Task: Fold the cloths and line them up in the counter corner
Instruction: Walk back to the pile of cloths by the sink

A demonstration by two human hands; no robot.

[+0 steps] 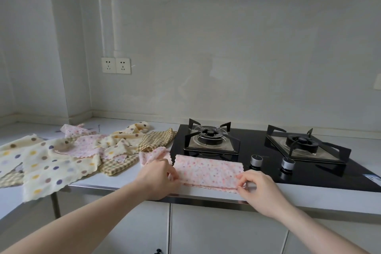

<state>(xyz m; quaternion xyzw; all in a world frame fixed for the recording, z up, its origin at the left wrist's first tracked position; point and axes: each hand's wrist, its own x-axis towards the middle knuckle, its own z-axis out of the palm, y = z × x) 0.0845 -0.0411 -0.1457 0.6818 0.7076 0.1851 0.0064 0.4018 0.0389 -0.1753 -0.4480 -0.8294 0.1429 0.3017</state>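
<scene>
A pink dotted cloth [208,170] lies folded into a long strip across the front of the black hob and the counter edge. My left hand [158,177] pinches its left end. The fingers of my right hand [257,186] pinch its right front corner. Left of it several unfolded cloths lie in a loose heap: a cream polka-dot cloth [49,168], a yellow checked cloth [156,140], another pink dotted cloth [86,144] and a second cream dotted cloth [127,134]. The counter corner [82,118] is at the back left.
A black gas hob [257,146] with two burners and two silver knobs [256,160] fills the counter's right half. Two wall sockets [115,65] sit above the back left. White cabinet doors [222,231] are below the steel counter edge.
</scene>
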